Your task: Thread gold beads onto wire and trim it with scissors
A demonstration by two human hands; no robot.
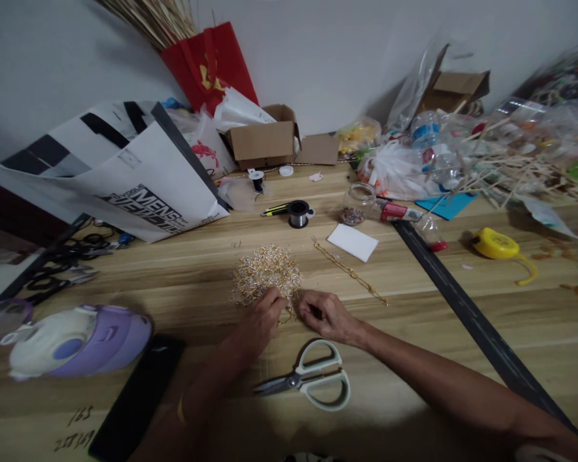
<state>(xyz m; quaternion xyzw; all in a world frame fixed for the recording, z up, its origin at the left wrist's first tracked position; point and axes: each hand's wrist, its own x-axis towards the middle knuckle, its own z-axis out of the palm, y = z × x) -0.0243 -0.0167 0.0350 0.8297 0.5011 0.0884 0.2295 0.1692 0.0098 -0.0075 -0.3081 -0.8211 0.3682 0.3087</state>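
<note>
A pile of gold-coloured beaded chain with clear beads (264,269) lies mid-table, just beyond my hands. My left hand (266,316) is closed at its near edge, its fingertips pinching a gold chain end (285,314). Close beside it, my right hand (325,314) is curled with thumb and fingers together; whatever it may hold is too small to make out. On the table between my forearms lie scissors with pale green handles (302,377), blades pointing left. A separate length of gold chain (350,271) stretches out flat beyond my right hand.
Beyond the pile are a wire spool (298,215), a white card (352,242) and a jar of beads (354,208). A yellow tape measure (495,244) sits right. A purple-and-white bottle (84,343), a black phone (139,391) and several scissors (60,266) lie left.
</note>
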